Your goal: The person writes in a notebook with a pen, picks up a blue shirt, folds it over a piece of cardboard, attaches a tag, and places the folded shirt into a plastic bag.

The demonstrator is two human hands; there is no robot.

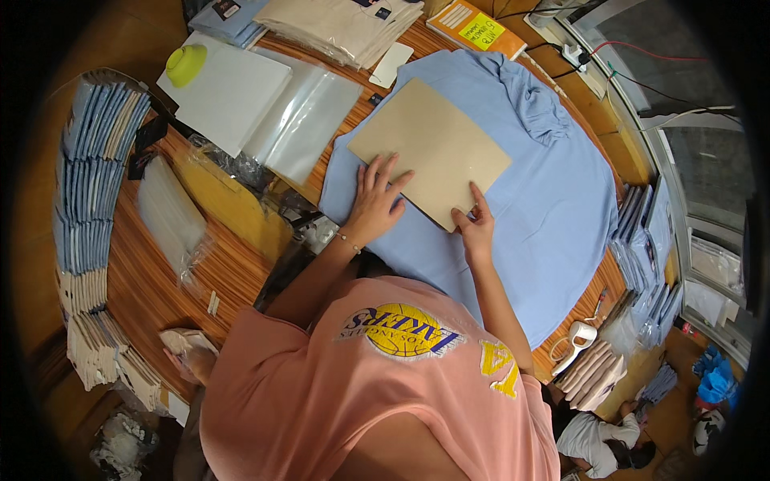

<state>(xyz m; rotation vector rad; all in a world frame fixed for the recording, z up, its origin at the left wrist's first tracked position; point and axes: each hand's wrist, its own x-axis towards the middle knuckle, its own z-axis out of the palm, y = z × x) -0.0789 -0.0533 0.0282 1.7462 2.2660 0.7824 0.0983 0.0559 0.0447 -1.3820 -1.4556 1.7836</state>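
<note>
A tan sheet of cardboard (433, 148) lies at a slant on a light blue shirt (553, 208), which is spread across the wooden table. My left hand (375, 200) rests on the sheet's near left edge, fingers spread over it and thumb apart. At the near right edge, by the lower corner, is my right hand (477, 224). Its index finger stretches onto the board with the thumb apart beside it; its other fingers are mostly hidden. One sleeve of the shirt (541, 108) is bunched at the far right.
Clear plastic bags (309, 112) and a white sheet (233, 88) with a green tape roll (186, 66) lie far left. Folded garments (84, 192) line the left edge; more (642, 240) stand right, near a white tape dispenser (576, 341). Another person's hand (188, 361) holds a packet; someone else (597, 441) crouches lower right.
</note>
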